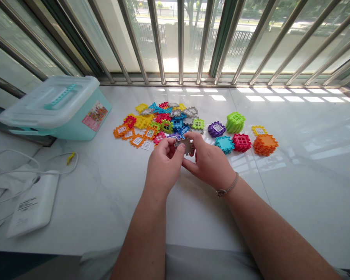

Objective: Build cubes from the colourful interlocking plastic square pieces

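Held between both hands is a grey notched building tile (pixel 188 146). My left hand (pixel 165 161) grips its left side, thumb across the face. Fingers of my right hand (pixel 210 157) close around its right edge. Just beyond lies a loose heap of colourful notched tiles (pixel 142 121), mixed with white window inserts (pixel 146 145). To the right stand sorted stacks: purple tiles (pixel 216 129), green tiles (pixel 235 122), light blue tiles (pixel 224 144), red tiles (pixel 241 142) and orange tiles (pixel 265 144). A yellow tile (pixel 259 130) lies behind the orange stack.
A turquoise lidded storage box (pixel 76 124) stands at the back left. Nearer on the left are a white power bank (pixel 35 206) and a white cable (pixel 77 161) with a yellow tag (pixel 70 158). Metal window bars (pixel 181 46) run along the back of the white marbled surface (pixel 105 210).
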A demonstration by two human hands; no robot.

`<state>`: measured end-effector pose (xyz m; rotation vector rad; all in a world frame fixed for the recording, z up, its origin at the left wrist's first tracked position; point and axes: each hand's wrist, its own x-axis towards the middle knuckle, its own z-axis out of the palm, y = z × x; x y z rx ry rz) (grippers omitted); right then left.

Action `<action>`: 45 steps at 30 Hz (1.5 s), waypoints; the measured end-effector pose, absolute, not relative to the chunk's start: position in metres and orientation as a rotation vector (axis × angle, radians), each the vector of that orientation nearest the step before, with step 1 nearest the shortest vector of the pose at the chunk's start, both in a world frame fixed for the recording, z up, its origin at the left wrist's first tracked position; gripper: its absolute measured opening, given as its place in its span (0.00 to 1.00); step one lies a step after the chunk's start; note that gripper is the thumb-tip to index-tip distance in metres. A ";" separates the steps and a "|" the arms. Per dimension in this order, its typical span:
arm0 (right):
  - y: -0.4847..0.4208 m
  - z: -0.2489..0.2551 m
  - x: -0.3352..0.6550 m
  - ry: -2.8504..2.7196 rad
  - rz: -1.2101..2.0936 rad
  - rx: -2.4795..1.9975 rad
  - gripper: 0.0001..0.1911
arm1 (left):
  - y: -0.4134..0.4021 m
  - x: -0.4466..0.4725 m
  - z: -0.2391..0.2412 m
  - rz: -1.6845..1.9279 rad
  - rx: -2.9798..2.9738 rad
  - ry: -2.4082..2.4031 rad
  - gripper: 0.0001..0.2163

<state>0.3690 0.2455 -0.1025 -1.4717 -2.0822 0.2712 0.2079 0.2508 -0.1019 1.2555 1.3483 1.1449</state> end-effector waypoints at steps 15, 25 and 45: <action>0.246 -0.100 0.369 -2.105 0.310 -1.490 0.29 | 0.252 0.208 -0.099 1.124 1.270 1.374 0.10; 0.246 -0.102 0.368 -2.130 0.352 -1.503 0.28 | 0.251 0.208 -0.098 1.090 1.310 1.421 0.09; 0.246 -0.101 0.368 -2.139 0.342 -1.529 0.29 | 0.252 0.207 -0.101 1.054 1.354 1.433 0.11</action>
